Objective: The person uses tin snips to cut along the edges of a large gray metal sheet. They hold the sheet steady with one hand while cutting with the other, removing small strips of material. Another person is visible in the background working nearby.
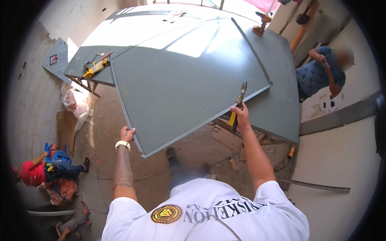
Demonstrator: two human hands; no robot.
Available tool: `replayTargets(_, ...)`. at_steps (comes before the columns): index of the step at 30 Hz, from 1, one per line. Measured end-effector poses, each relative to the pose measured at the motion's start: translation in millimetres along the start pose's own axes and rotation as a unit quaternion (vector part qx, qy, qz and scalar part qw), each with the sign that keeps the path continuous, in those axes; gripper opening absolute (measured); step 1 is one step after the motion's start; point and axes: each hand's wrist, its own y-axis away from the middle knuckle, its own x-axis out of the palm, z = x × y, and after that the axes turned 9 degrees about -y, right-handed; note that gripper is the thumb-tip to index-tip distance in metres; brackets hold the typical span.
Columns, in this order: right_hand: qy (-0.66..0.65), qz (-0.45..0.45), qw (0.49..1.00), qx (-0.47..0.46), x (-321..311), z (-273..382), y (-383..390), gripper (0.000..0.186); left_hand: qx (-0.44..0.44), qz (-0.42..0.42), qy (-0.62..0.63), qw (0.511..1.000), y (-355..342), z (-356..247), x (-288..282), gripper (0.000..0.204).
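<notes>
A large grey sheet panel [181, 76] with narrow folded edges lies on the table, its near corner jutting out over the floor toward me. My left hand [126, 134] is closed on the panel's left edge close to that corner, with a pale watch on the wrist. In my right hand [242, 116] are snips [243, 94] with yellow and black handles, their dark jaws pointing away from me. The jaws are just above the panel's near right edge; whether they touch it I cannot tell.
The grey table [277, 108] carries a cordless drill [262, 22] at the far right and yellow tools [95, 68] with clamps at the left. One person [319, 74] stands at the right; another [36, 172] is at the lower left. Cables and scraps litter the floor.
</notes>
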Motion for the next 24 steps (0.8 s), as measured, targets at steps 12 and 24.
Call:
replayTargets(12, -0.033, -0.256, 0.965, -0.047, -176, 10, 149, 0.042, -0.104, 0.132, 0.138, 0.976, 193, -86, 187, 0.021)
replayTargets(24, -0.027, -0.481, 0.875, 0.045, -329, -77, 361, 0.034, 0.083, 0.535, 0.020, 0.840, 319, -201, 430, 0.050)
